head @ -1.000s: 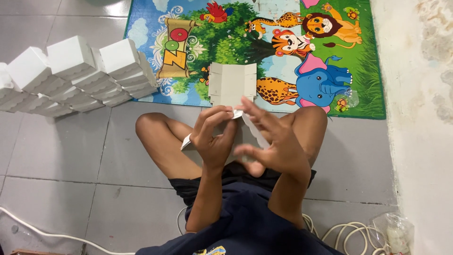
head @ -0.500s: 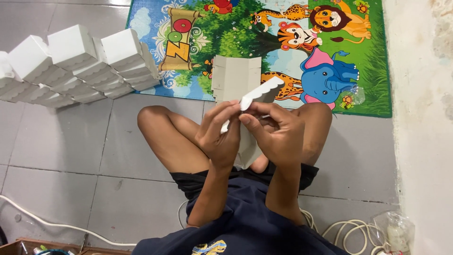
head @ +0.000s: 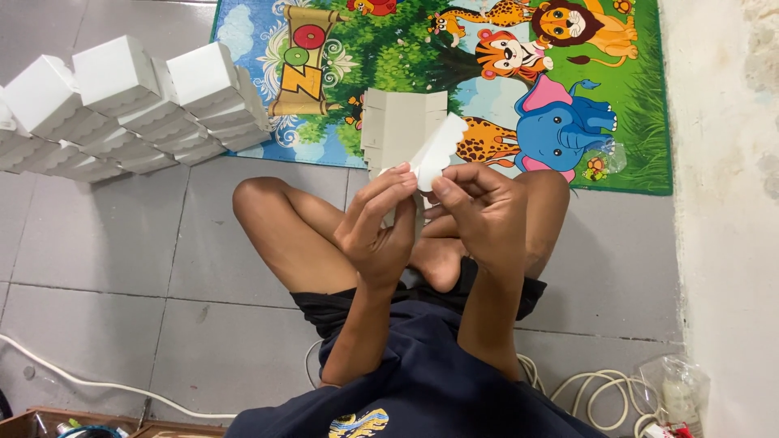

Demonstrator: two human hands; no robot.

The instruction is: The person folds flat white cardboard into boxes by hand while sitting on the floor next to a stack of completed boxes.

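Two hands are seen gripping a white cardboard cutout (head: 438,150) above crossed legs.

Stacked white boxes (head: 122,109), closed so contents cannot be told, are ranged at the tiled floor's (head: 105,243) upper left edge. The cutout is pinched by left hand (head: 380,227) fingers and right hand (head: 479,215) fingers, apparently for folding. Flat grey cardboard (head: 398,130) is laid on the animal mat's (head: 503,73) near edge.

We list: a colourful animal play mat (head: 519,89) on the grey tiled floor (head: 105,243); rows of folded white boxes (head: 122,97) stacked at the mat's left edge; a white cable (head: 89,381) crossing the lower left; coiled white cords (head: 600,389) beside a clear plastic bag (head: 677,389) near the plastered wall (head: 722,162).
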